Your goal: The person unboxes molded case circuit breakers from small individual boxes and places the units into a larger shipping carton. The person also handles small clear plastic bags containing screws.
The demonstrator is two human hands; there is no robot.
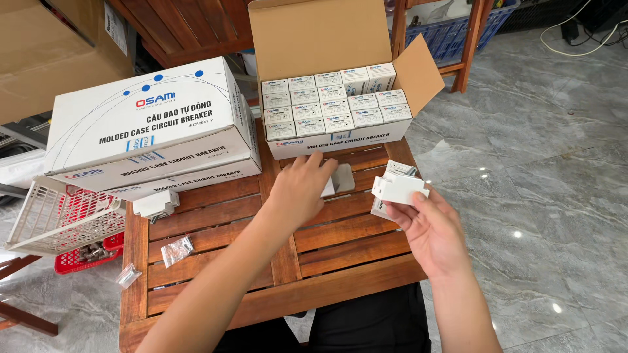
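Small white box (399, 189): pinched in the right hand (428, 229), held above the counter's (340, 252) right edge, long axis roughly left-right, slightly tilted. Left hand (302, 189): reaches far across the slats, fingers curled down onto a small grey-white piece (339, 178), just near of the open carton (340, 124). Open slatted surface lies near; closed cartons (154, 131) and a basket (59, 216) crowd the left edge.
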